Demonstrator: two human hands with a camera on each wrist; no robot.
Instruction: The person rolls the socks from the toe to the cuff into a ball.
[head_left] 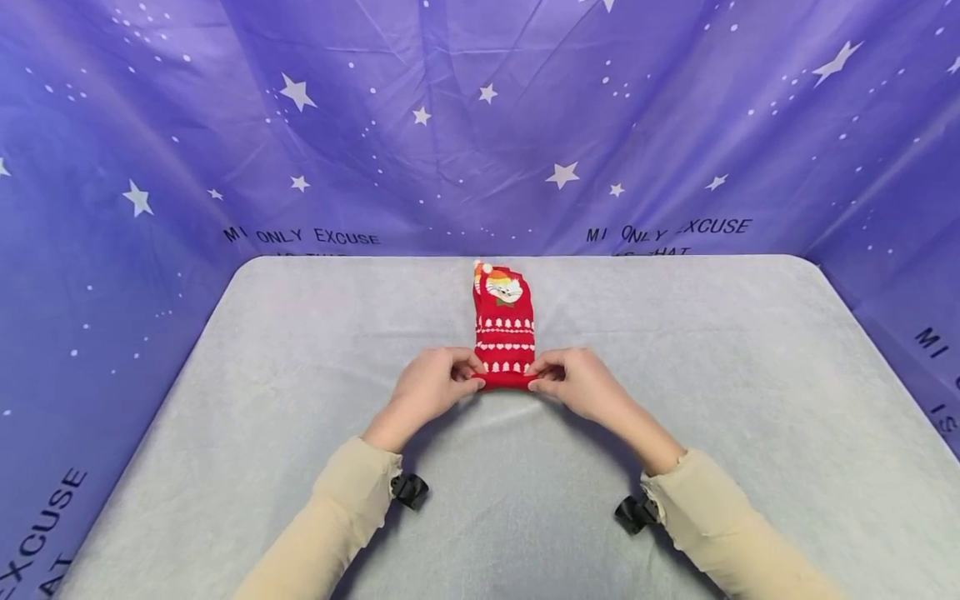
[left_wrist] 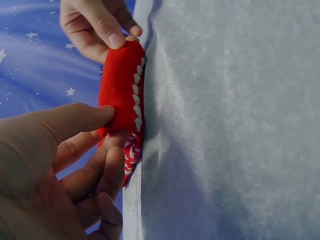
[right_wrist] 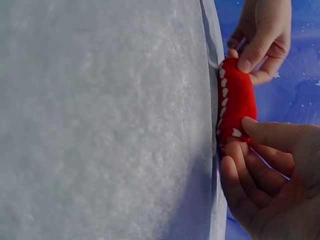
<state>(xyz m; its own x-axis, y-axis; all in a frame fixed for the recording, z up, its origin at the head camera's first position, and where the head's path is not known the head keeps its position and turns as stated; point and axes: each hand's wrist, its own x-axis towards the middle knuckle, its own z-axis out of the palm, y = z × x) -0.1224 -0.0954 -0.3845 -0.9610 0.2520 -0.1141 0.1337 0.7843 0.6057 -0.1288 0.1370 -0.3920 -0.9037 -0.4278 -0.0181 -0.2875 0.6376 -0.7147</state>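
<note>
Here, both hands (head_left: 431, 385) (head_left: 588, 385) pinch red socks (head_left: 506, 335) on a grey-covered table (head_left: 690, 333) (starry purple drapes (head_left: 480, 150) around).

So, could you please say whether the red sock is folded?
Partly folded: the red sock has its near end turned over into a thick band, pinched by the left hand and right hand, its patterned part spread.

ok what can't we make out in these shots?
- Underside of the red socks: hidden by their upper face, head view.
- Inside of their rolled end: hidden by folded fabric, all views.
- Lower line of backdrop text: hidden partly by the table, head view.
- Table's near edge: cut off by bottom edge, head view.
</note>
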